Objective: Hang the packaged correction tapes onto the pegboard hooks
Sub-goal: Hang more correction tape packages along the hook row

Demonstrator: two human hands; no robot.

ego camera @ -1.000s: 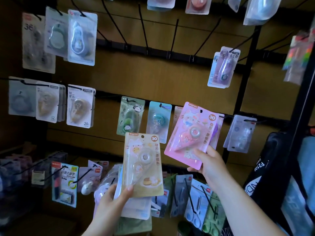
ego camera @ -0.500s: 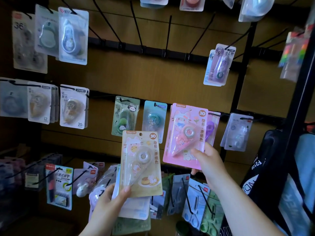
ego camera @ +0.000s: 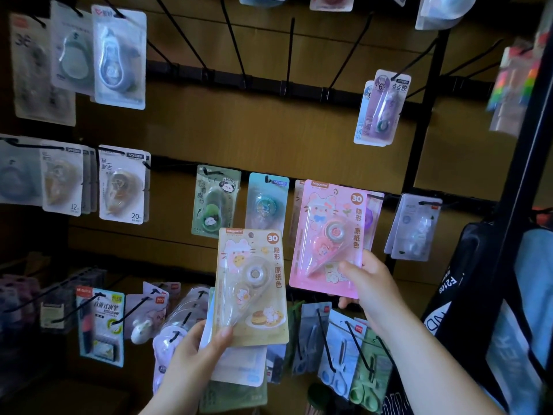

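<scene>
Backdrop: brown pegboard wall (ego camera: 269, 136) is crossed by black rails and long black wire hooks (ego camera: 347, 64), many left bare.
Right hand (ego camera: 369, 283): fingers are closed on the lower right corner of the pink correction tape pack (ego camera: 329, 235), which is held up against the middle row.
Left hand (ego camera: 194, 351): thumb is pinched over the yellow correction tape pack (ego camera: 251, 289) atop a small stack.
Handling: packs are judged light, with stiff card, a slick clear blister and a bendable top.
Hold: lower card edges are best gripped, so the hang hole is kept free.
</scene>
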